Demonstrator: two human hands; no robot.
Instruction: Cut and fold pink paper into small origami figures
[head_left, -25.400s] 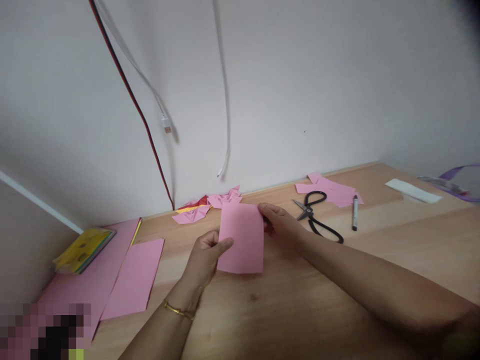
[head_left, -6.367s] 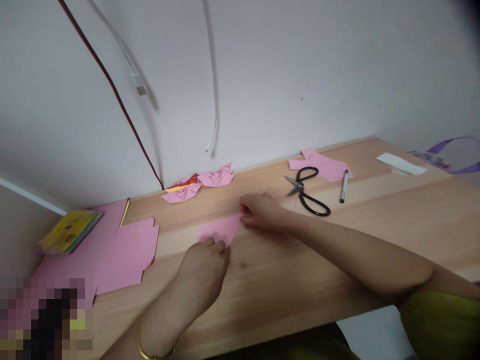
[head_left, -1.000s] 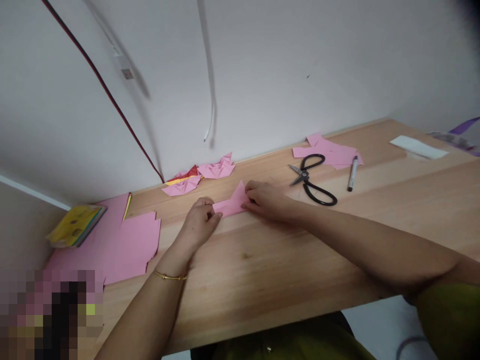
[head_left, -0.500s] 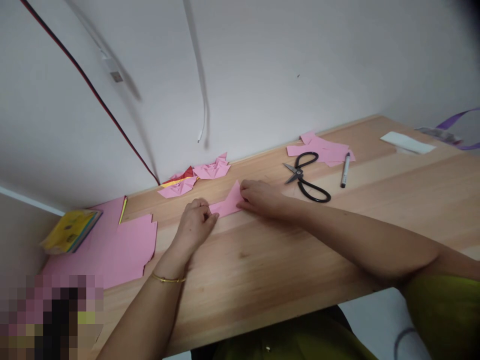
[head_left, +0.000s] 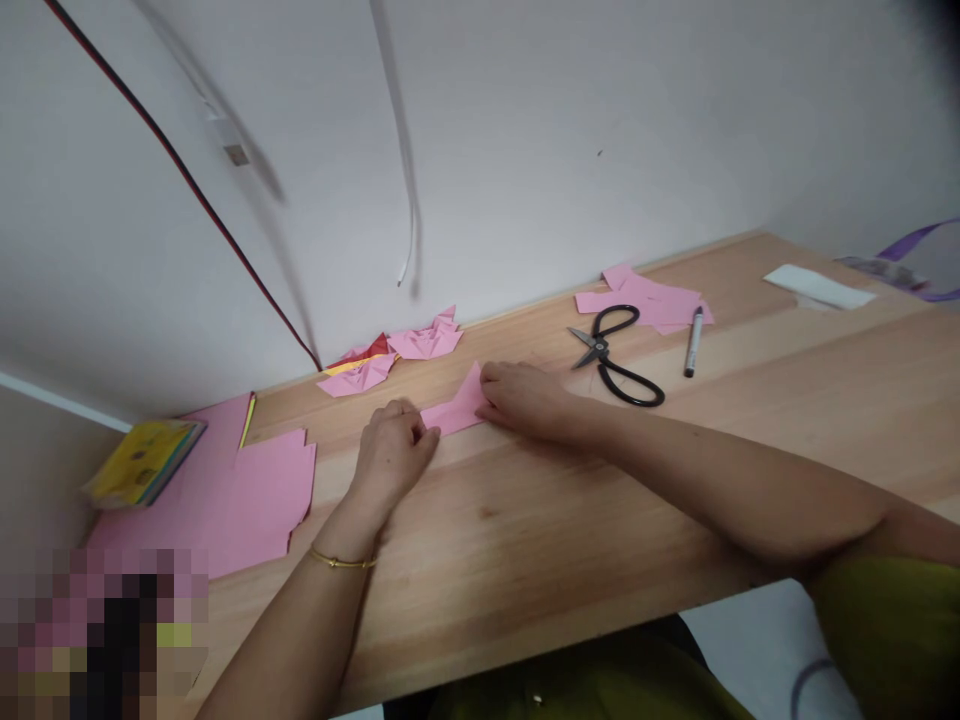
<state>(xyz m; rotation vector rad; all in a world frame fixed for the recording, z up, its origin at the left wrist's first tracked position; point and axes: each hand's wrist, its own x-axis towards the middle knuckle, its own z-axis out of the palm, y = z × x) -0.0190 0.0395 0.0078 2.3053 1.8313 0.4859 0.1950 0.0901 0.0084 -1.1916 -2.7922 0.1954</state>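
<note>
From here I have the left-hand grip (head_left: 393,452) and right-hand grip (head_left: 526,402) on opposite ends of a folded pink paper piece (head_left: 456,410) over the pale wooden tabletop (head_left: 487,570). To the right I see open black-handled metal scissors (head_left: 600,347) near a slim white cylindrical marker (head_left: 694,345) that overlaps flat pink paper scraps (head_left: 645,298).

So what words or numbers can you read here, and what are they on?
None that I can read for sure.
Yellow pack: dark marks, too blurred to read.
Pen: any print on its barrel is too small to read.
Folded paper held in the left hand and right hand: I see no writing on the part that shows.
</note>
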